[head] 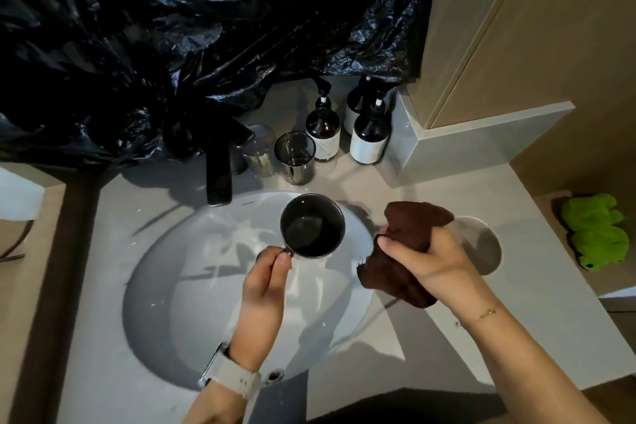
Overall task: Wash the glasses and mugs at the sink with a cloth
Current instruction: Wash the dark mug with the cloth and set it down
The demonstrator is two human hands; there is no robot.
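Note:
A black mug (312,225) hangs upright over the white oval sink (165,268), mouth up. My left hand (265,289) pinches its handle from below. To the right, my right hand (426,256) grips a bunched dark brown cloth (411,220), which hangs down past the sink's right rim. The cloth and the mug are apart. Two clear glasses stand behind the sink by the tap: a darker one (295,158) and a paler one (260,150).
A black tap (220,169) reaches over the sink's back edge. Three brown pump bottles (370,134) stand at the back right. Black plastic sheeting (172,45) covers the wall. A green cloth (597,231) lies on a ledge at far right.

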